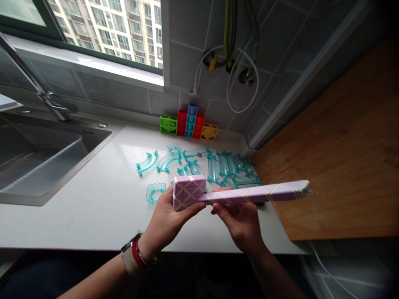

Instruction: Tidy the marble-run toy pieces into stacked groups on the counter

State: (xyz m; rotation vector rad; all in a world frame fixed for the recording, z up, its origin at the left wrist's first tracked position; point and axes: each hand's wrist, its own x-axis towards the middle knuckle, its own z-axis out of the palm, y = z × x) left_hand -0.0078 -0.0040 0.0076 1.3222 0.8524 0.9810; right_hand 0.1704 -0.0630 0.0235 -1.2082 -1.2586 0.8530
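Observation:
A long lilac and white twisting snake puzzle [249, 193] is held level above the white counter's front edge. My left hand [168, 220] is closed round its folded blocky end at the left. My right hand [241, 222] grips the straight part from below near the middle. The puzzle's free end sticks out to the right over the wooden board [336, 158].
Several clear turquoise curved track pieces [199, 166] lie on the white counter [93, 207] behind the hands. Coloured cube blocks [188, 122] stand against the tiled wall. A steel sink [34, 162] with a tap lies at the left. Hoses and cables hang on the wall.

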